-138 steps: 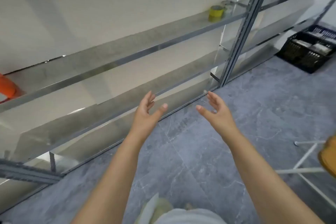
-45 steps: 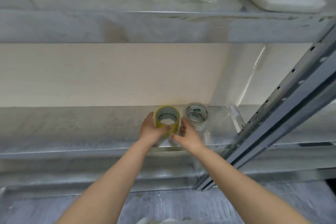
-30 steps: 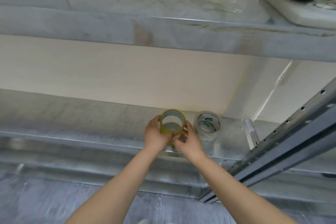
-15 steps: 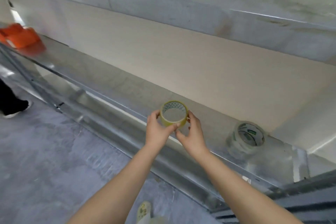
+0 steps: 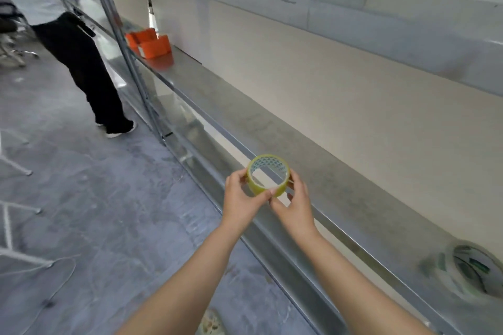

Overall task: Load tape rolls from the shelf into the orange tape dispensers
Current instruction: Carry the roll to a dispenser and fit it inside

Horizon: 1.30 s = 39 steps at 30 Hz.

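Fingertips (image 5: 272,191) of both hands pinch the yellow tape roll (image 5: 268,177) by its outer band. The left hand (image 5: 241,200) has its thumb on the near face and its fingers curled round the left side; the right hand (image 5: 295,205) has its thumb meeting the left thumb under the roll and its fingers on the right side. Both grips are closed on the roll, neither hand free.

The roll is off the shelf (image 5: 272,133), held in the air just in front of its front edge, hollow core tipped up toward the camera so the core axis runs roughly away and upward from the person.

Key relation: the orange tape dispensers (image 5: 149,45) sit on that same shelf, far along it to the left of the roll and further from the person, just beside the steel upright (image 5: 128,54). So the carry goes left along the shelf front, and the left hand is the nearer one to them. There look to be two dispensers, but they're small and soft in this view, so I can't tell which way their hubs face.

A second, clear tape roll (image 5: 472,270) lies on the shelf, well to the right of the yellow one, blurred at the frame edge.

A bystander (image 5: 79,62) stands on the floor beyond the upright, near the dispensers; could crowd the approach.

Judgement: pick done for roll no. 1, transport and loading not yet started.
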Available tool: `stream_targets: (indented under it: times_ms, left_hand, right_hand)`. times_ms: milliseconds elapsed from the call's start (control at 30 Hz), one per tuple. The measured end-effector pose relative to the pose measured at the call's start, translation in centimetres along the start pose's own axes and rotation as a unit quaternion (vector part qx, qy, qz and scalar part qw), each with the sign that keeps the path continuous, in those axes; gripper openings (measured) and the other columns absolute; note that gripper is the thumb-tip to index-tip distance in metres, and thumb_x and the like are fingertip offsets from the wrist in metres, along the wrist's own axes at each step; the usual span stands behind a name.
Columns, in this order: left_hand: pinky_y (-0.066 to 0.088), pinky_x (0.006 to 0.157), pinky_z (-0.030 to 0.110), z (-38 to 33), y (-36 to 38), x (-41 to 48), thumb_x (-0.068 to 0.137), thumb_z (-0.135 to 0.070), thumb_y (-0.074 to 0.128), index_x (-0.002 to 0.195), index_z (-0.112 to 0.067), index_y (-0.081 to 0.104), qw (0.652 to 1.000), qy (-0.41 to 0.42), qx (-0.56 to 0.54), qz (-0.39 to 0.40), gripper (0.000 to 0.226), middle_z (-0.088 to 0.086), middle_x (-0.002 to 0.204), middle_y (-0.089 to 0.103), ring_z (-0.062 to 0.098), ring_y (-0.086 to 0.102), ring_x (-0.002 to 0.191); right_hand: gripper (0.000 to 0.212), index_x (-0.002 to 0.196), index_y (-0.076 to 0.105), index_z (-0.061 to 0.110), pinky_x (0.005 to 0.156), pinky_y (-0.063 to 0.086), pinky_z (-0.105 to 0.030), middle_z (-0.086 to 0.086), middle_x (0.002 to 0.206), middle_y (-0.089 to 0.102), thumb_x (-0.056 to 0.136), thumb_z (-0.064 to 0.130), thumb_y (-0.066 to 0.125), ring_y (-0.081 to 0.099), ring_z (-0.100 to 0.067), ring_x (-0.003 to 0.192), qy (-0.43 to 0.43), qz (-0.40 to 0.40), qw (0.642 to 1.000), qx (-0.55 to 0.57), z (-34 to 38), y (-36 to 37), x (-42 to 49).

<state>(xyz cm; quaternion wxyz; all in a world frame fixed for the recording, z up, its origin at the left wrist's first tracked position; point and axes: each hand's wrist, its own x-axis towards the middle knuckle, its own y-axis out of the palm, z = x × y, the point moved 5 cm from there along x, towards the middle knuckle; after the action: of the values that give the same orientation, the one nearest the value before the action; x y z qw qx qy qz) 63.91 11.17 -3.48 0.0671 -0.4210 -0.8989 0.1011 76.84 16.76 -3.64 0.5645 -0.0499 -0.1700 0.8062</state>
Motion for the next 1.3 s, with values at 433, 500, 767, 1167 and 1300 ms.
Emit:
stream_targets:
  times_ms: [433,500,767,1167,1300]
  left_hand:
    - [0.044,0.084,0.009,2.1,-9.6,7.2,0.065,-0.019,0.085,0.111,-0.019,0.054,0.999,-0.022,-0.037,-0.020,0.056,0.005,0.125,0.055,0.010,0.055,0.110]
    - [0.041,0.077,-0.001,2.6,-11.1,8.5,0.064,-0.021,0.086,0.109,-0.023,0.052,0.999,-0.021,-0.031,-0.031,0.057,0.003,0.123,0.056,0.006,0.054,0.106]
    - [0.041,0.074,-0.003,4.3,-16.5,13.4,0.064,-0.027,0.086,0.114,-0.032,0.056,0.999,-0.012,-0.014,-0.040,0.058,-0.001,0.116,0.048,-0.001,0.054,0.099]
    - [0.041,0.076,0.007,5.9,-21.9,21.7,0.062,-0.027,0.086,0.111,-0.029,0.059,0.994,-0.037,-0.011,-0.101,0.056,-0.003,0.113,0.049,-0.005,0.053,0.095]
    - [0.045,0.084,0.017,5.7,-23.8,26.7,0.060,-0.027,0.087,0.114,-0.021,0.060,0.992,-0.049,0.001,-0.117,0.061,-0.001,0.114,0.050,0.000,0.057,0.094]
  right_hand:
    - [0.064,0.124,0.044,0.036,0.079,0.037,0.000,0.013,0.117,0.048,0.067,0.031,0.074,0.051,0.007,0.105,-0.031,0.010,0.999,0.018,3.4,10.7,5.6]
    - [0.064,0.123,0.045,0.037,0.079,0.037,-0.005,0.020,0.113,0.047,0.067,0.032,0.074,0.052,0.003,0.105,-0.032,0.009,0.999,0.017,3.9,12.4,6.5]
    - [0.071,0.126,0.044,0.036,0.084,0.039,-0.010,0.017,0.115,0.047,0.060,0.045,0.070,0.048,0.010,0.108,-0.050,0.023,0.998,0.005,6.0,19.3,9.8]
    - [0.070,0.127,0.045,0.030,0.090,0.048,-0.025,0.009,0.118,0.051,0.064,0.034,0.076,0.053,-0.007,0.110,-0.068,0.071,0.995,-0.010,8.1,27.2,17.2]
    - [0.071,0.127,0.046,0.028,0.091,0.050,-0.028,0.007,0.121,0.052,0.064,0.029,0.078,0.056,-0.011,0.112,-0.070,0.088,0.994,-0.004,9.2,30.3,21.7]
